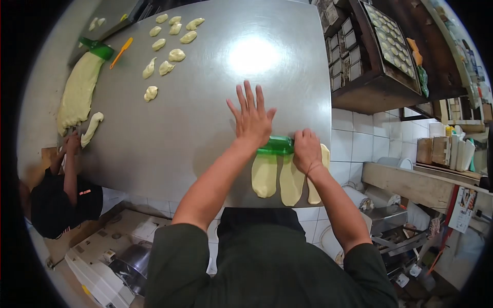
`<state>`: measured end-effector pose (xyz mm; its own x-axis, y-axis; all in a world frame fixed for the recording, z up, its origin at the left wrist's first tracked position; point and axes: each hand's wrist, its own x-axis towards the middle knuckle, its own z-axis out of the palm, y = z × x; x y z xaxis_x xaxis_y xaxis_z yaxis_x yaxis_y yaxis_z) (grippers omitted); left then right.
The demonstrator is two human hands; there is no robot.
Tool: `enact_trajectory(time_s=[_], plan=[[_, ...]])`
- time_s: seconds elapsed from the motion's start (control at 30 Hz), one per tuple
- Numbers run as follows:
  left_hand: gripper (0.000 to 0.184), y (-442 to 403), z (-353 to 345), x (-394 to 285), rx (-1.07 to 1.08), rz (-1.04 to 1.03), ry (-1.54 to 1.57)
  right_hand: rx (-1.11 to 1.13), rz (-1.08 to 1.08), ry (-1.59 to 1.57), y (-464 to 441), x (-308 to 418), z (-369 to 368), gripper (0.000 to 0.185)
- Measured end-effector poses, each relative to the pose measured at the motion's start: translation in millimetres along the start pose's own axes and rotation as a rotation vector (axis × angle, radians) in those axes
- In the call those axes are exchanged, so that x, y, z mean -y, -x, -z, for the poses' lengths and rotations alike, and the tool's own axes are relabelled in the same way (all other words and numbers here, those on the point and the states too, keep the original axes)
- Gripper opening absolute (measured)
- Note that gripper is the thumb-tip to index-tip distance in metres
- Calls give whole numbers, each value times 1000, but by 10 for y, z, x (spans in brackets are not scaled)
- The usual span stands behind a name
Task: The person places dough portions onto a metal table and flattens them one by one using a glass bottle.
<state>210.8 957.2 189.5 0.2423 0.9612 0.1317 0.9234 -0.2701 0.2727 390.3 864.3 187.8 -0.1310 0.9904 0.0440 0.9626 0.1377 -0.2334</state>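
A green glass bottle (280, 145) lies on its side near the front right of the metal table, across the upper ends of flattened dough strips. My left hand (252, 122) is stretched out with fingers spread, its heel at the bottle's left end. At the other end, the curled fingers of my right hand (307, 148) close over the bottle and partly hide it. Below the bottle are a left dough strip (264, 177), a middle dough strip (291, 184) and a right dough strip (314, 194), the last partly covered by my right hand and wrist.
Several small dough pieces (176, 55) lie at the table's back left. Beyond them are an orange spatula (122, 52), another green bottle (97, 48) and a long dough slab (79, 92). A co-worker's hands (73, 141) are at the slab. A filled baking tray (393, 41) stands right.
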Motion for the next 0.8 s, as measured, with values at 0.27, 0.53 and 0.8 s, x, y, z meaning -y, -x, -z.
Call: enact_trajectory(time_s=[0.27, 0.53, 0.8], plan=[[85, 524, 230, 64, -319, -254, 55, -127, 34, -31, 634, 227, -79, 13], [72, 2780, 831, 295, 386, -387, 313, 36, -36, -90, 1788, 846, -50, 13], [30, 1654, 1187, 1733, 10, 404, 475, 68, -48, -245, 1652, 1168, 212, 22]])
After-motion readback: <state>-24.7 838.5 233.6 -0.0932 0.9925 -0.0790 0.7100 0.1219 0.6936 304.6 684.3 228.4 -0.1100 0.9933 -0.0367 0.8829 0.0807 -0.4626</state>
